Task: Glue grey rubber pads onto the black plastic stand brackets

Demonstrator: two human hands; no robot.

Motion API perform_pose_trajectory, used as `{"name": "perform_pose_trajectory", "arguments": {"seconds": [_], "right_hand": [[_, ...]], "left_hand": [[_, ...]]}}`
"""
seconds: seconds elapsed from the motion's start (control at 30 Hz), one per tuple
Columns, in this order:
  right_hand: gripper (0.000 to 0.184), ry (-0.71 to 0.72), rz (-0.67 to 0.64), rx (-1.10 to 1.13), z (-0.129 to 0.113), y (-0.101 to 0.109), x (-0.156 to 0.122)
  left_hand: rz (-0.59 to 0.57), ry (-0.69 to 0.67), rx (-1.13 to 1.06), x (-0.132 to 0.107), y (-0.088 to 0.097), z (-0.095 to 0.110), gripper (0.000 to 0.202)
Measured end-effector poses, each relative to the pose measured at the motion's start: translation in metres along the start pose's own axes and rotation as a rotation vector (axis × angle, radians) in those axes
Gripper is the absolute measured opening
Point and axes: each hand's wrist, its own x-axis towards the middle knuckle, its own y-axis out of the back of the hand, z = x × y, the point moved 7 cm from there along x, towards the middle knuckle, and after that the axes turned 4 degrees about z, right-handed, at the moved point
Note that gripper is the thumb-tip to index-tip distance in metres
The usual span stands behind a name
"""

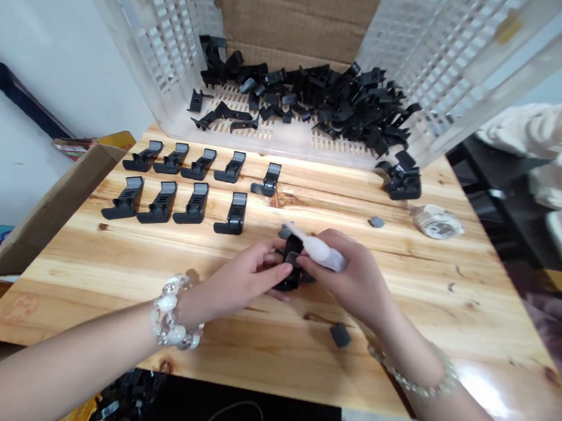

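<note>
My left hand (255, 268) is closed on a black plastic part (292, 280), held just above the table and partly hidden by the fingers. My right hand (355, 268) grips a small white squeeze bottle (327, 252), whose thin nozzle points up and left. The thumb and fingertips of that hand touch the black part; whether they also pinch a pad there, I cannot tell. A dark grey foam-like pad (340, 334) lies below the right hand. Another small grey pad (377, 222) rests farther back. Left of the hands, several black brackets (237, 214) with grey faces stand in two rows.
A white plastic crate (170, 115) lies at the back, its open side facing me, with a heap of black parts (343, 100) inside. At the right are a clump of black parts (405, 178) and a tape roll (438, 222). A cardboard box (55, 203) stands left of the table.
</note>
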Motion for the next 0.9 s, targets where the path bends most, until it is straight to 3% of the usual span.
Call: {"name": "perform_pose_trajectory", "arguments": {"seconds": [0.1,0.27,0.9], "right_hand": [[0.014,-0.06,0.086,0.059,0.007,0.009,0.001],[0.017,-0.119,0.063,0.05,0.014,0.008,0.001],[0.002,0.031,0.099,-0.075,0.002,0.001,-0.002]], "left_hand": [[-0.005,0.021,-0.007,-0.001,-0.001,-0.001,0.035],[-0.031,0.034,-0.002,-0.002,-0.003,-0.003,0.032],[0.005,0.074,-0.038,-0.003,-0.005,0.0,0.035]]}}
